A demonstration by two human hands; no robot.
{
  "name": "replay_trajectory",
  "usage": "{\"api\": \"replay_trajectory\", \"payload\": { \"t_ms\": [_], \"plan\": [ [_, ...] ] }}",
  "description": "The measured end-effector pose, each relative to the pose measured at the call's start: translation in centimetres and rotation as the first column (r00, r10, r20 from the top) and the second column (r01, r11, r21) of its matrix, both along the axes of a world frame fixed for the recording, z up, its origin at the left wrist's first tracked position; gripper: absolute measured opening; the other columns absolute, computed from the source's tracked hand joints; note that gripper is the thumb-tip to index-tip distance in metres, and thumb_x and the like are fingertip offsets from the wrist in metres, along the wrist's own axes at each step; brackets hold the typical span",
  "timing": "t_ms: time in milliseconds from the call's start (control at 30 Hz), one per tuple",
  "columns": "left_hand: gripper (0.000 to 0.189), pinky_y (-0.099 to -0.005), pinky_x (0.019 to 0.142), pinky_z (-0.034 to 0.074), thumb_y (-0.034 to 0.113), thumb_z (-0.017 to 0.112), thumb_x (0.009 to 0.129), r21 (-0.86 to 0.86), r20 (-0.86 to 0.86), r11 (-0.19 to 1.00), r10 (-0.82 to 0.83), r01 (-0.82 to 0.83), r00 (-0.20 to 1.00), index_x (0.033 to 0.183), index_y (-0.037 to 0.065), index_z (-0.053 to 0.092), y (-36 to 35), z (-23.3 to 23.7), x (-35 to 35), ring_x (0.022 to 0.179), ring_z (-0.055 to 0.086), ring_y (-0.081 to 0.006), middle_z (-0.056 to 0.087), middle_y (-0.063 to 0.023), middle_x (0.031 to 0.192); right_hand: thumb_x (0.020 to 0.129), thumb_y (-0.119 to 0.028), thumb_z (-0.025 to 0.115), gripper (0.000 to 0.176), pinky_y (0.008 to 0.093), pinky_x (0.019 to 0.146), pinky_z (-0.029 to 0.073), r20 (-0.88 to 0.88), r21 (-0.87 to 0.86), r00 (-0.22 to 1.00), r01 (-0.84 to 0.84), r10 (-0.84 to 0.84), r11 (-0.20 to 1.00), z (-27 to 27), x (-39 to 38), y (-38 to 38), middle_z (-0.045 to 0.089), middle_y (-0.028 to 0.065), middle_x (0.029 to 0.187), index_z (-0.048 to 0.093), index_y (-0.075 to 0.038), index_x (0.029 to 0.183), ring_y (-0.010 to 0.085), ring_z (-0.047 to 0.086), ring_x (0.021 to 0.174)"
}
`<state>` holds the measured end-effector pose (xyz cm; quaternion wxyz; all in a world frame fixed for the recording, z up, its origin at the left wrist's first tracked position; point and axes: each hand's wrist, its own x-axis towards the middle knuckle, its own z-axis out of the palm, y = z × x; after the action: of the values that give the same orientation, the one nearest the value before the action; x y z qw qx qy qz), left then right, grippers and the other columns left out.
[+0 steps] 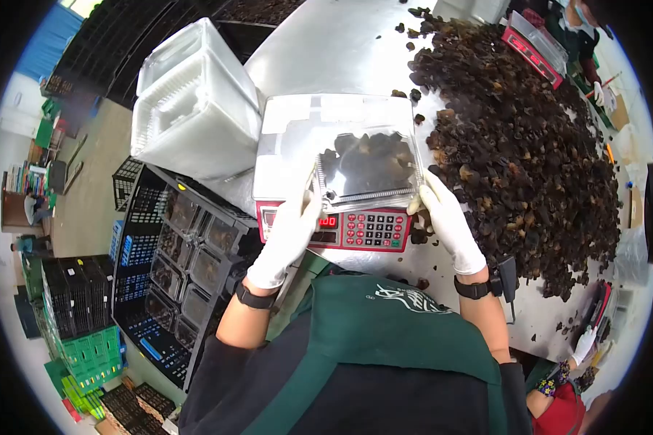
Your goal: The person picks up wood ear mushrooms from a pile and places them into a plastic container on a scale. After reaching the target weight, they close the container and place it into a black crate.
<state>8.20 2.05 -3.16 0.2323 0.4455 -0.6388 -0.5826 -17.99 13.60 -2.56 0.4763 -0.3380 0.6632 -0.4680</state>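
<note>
A clear plastic clamshell box (370,174) with dark, wrinkled pieces of what looks like wood ear mushroom is between my gloved hands. My left hand (292,233) grips its near left corner, fingers along the side. At the near right corner, my right hand (446,223) pinches the edge. The box overlaps the pale platform of a red digital scale (290,170). A lit red display and a keypad show just below the box, with part of the display hidden by my left hand.
Loose mushrooms (526,167) heap across the metal table to the right. Nested clear boxes (196,109) stand left of the scale. A black crate (132,264) with filled boxes sits lower left. Another person's gloved hand (585,342) is at lower right; a second red scale (531,54) stands far right.
</note>
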Motion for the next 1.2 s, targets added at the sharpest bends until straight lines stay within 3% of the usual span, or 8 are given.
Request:
{"api": "replay_trajectory", "payload": {
  "t_ms": [100, 267, 500, 667, 833, 967, 1100, 1200],
  "plan": [
    [0.034, -0.0271, 0.061, 0.05, 0.015, 0.056, 0.101, -0.137, 0.1, 0.99, 0.024, -0.01, 0.995, 0.132, 0.0, 0.054, 0.8, 1.9, -1.2, 0.066, 0.059, -0.0105, 0.063, -0.0048, 0.077, 0.104, -0.019, 0.047, 0.038, 0.0192, 0.051, 0.04, 0.108, -0.014, 0.993, 0.04, -0.038, 0.999, -0.5, -0.6, 0.3, 0.058, -0.0013, 0.073, 0.051, -0.01, 0.141, 0.0044, 0.049, 0.058],
    [0.064, -0.0235, 0.066, 0.052, 0.011, 0.058, 0.099, 0.205, -0.455, 0.978, 0.056, 0.043, 0.889, 0.157, 0.007, 0.032, 0.7, -1.5, -0.9, 0.071, 0.06, -0.0083, 0.065, -0.0034, 0.093, 0.099, -0.01, 0.054, 0.032, 0.0187, 0.047, 0.037, 0.121, -0.021, 0.987, 0.11, -0.107, 0.994, 2.2, 1.1, 0.0, 0.059, 0.0011, 0.076, 0.052, -0.001, 0.129, 0.0045, 0.049, 0.056],
    [0.078, -0.0246, 0.061, 0.052, -0.002, 0.054, 0.092, 0.277, -0.471, 0.96, 0.179, -0.047, 0.864, 0.161, 0.016, 0.021, 3.7, 1.5, 1.1, 0.065, 0.061, -0.0103, 0.056, -0.002, 0.081, 0.1, -0.007, 0.052, 0.035, 0.0179, 0.051, 0.035, 0.022, -0.238, 0.998, 0.06, -0.057, 0.969, 1.2, 1.3, 1.8, 0.06, 0.004, 0.077, 0.047, 0.004, 0.133, 0.0049, 0.048, 0.058],
    [0.073, -0.0206, 0.058, 0.048, 0.002, 0.06, 0.088, 0.353, -0.541, 0.93, 0.29, -0.1, 0.79, 0.156, 0.002, 0.032, 2.3, 5.1, 8.9, 0.061, 0.057, -0.008, 0.056, 0.0006, 0.075, 0.099, -0.045, 0.064, 0.068, 0.0217, 0.061, 0.043, 0.009, -0.258, 0.972, -0.224, 0.234, 0.94, 4.8, 4.2, 1.1, 0.066, 0.0079, 0.081, 0.045, 0.007, 0.139, 0.0106, 0.054, 0.061],
    [0.072, -0.0175, 0.055, 0.042, 0.011, 0.069, 0.086, 0.269, -0.542, 0.903, 0.43, -0.335, 0.722, 0.148, -0.009, 0.039, 1.7, 3.0, 22.3, 0.059, 0.053, -0.006, 0.057, 0.0018, 0.076, 0.101, -0.023, 0.058, 0.048, 0.0223, 0.062, 0.045, -0.035, -0.119, 0.944, -0.329, 0.327, 0.937, 5.4, 5.0, 0.3, 0.067, 0.0077, 0.082, 0.05, 0.007, 0.138, 0.0096, 0.054, 0.064],
    [0.074, -0.0171, 0.063, 0.044, 0.02, 0.069, 0.09, 0.226, -0.322, 0.859, 0.511, -0.459, 0.797, 0.151, -0.006, 0.037, 2.1, -0.4, 38.4, 0.065, 0.056, -0.0068, 0.063, 0.0007, 0.085, 0.098, -0.006, 0.053, 0.038, 0.0226, 0.065, 0.045, -0.037, -0.034, 0.958, -0.285, 0.284, 0.958, 4.6, 4.5, -0.2, 0.067, 0.0076, 0.083, 0.055, 0.005, 0.135, 0.0087, 0.054, 0.065],
    [0.085, -0.0369, 0.08, 0.055, 0.036, 0.07, 0.093, 0.178, 0.093, 0.445, 0.88, -0.878, 0.465, 0.157, 0.002, 0.025, 1.5, -4.7, 43.6, 0.093, 0.065, -0.0186, 0.066, -0.0109, 0.11, 0.101, -0.012, 0.052, 0.036, 0.0217, 0.065, 0.044, -0.064, -0.039, 0.963, -0.266, 0.263, 0.963, 3.7, 4.2, 0.4, 0.061, 0.0059, 0.078, 0.055, 0.008, 0.131, 0.0095, 0.053, 0.065],
    [0.103, -0.0457, 0.102, 0.05, 0.051, 0.082, 0.076, -0.148, 0.542, 0.451, 0.781, -0.88, 0.31, 0.153, 0.001, 0.034, 0.0, -12.4, 44.3, 0.121, 0.059, -0.0351, 0.06, -0.0203, 0.13, 0.101, -0.012, 0.053, 0.036, 0.0219, 0.065, 0.044, -0.067, -0.024, 0.969, -0.241, 0.239, 0.97, 2.7, 3.2, 1.2, 0.061, 0.0062, 0.077, 0.056, 0.009, 0.129, 0.0099, 0.054, 0.067]
  ]
}}
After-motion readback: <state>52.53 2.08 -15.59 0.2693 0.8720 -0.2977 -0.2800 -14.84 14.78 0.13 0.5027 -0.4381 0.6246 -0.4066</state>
